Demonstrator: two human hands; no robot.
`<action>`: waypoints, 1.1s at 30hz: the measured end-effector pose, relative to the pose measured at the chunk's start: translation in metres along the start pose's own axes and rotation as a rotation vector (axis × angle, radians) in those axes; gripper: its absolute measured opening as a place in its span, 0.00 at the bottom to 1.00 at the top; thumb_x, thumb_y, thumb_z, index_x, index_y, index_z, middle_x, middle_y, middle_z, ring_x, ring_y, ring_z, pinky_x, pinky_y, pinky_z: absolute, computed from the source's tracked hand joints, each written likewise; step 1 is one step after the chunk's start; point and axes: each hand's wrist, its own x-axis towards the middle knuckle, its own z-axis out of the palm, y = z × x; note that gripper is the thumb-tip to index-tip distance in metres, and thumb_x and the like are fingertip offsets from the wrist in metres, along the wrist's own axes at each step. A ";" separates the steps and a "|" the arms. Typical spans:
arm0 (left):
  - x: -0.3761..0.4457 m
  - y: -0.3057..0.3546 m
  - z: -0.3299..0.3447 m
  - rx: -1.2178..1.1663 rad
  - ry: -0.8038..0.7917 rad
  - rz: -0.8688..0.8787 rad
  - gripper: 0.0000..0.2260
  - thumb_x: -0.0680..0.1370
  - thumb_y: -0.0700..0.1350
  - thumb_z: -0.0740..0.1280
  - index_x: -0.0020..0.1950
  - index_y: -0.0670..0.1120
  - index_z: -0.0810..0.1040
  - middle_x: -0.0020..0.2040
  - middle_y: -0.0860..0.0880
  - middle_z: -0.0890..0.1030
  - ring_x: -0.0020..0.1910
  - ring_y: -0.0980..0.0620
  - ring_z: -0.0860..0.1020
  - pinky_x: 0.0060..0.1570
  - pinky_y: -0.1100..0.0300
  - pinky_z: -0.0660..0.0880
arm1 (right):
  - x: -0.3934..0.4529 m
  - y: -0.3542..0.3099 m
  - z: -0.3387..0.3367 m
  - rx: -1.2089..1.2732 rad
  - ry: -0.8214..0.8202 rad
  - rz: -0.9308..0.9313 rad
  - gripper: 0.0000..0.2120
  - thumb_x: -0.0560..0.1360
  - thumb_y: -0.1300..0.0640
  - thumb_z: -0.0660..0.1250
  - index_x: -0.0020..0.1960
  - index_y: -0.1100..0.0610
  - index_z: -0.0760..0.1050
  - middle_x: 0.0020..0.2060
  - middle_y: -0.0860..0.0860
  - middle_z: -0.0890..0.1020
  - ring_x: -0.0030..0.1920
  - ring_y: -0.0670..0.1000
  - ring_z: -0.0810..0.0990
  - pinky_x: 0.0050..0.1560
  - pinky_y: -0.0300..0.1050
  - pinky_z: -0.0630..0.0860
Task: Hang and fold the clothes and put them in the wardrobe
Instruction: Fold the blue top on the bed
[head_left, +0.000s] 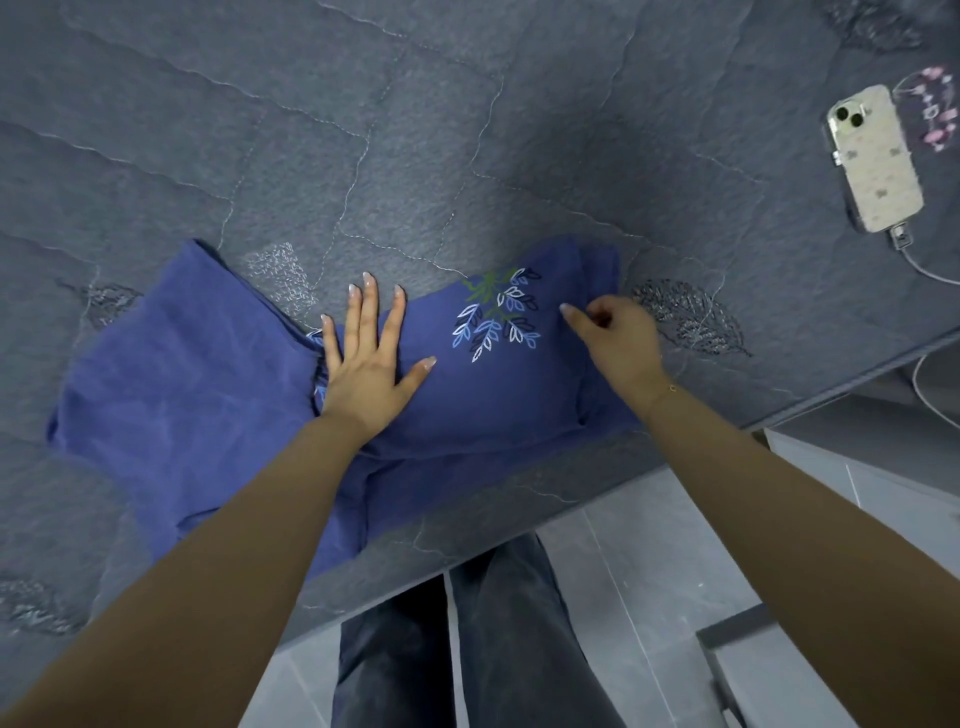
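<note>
A blue garment (187, 395) with a leaf print (496, 314) lies partly folded on the grey quilted bed (363, 130), near its front edge. My left hand (366, 358) presses flat on the middle of the garment, fingers straight and spread. My right hand (610, 338) rests on the garment's right end beside the print, its fingers curled and the index finger pointing left; whether it pinches the cloth I cannot tell. The garment's left part spreads out unfolded toward the left.
A phone (875, 158) in a pale case lies on the bed at the far right, plugged into a white charging cable (930, 273) that runs off the edge. Below the bed edge are grey floor tiles (639, 571) and my legs in dark trousers (457, 649).
</note>
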 end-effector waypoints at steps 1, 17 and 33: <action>-0.002 0.004 -0.002 0.002 0.038 0.021 0.36 0.79 0.62 0.58 0.80 0.53 0.43 0.79 0.48 0.36 0.78 0.49 0.35 0.72 0.41 0.33 | 0.000 -0.002 0.000 0.076 0.035 0.031 0.19 0.78 0.52 0.69 0.32 0.55 0.66 0.29 0.51 0.71 0.33 0.48 0.70 0.37 0.42 0.65; 0.002 0.051 0.011 0.140 0.222 0.317 0.32 0.81 0.61 0.56 0.80 0.47 0.53 0.80 0.44 0.47 0.79 0.47 0.46 0.75 0.39 0.41 | -0.037 -0.025 0.032 -0.386 0.090 -0.662 0.22 0.80 0.61 0.62 0.72 0.66 0.66 0.73 0.61 0.67 0.73 0.59 0.65 0.74 0.52 0.61; -0.054 -0.020 -0.024 -0.490 0.164 0.109 0.20 0.82 0.45 0.61 0.75 0.44 0.67 0.76 0.45 0.65 0.74 0.47 0.64 0.74 0.54 0.58 | -0.013 -0.030 0.055 -0.750 0.132 -0.392 0.27 0.84 0.51 0.51 0.79 0.61 0.51 0.79 0.56 0.51 0.79 0.56 0.47 0.77 0.56 0.41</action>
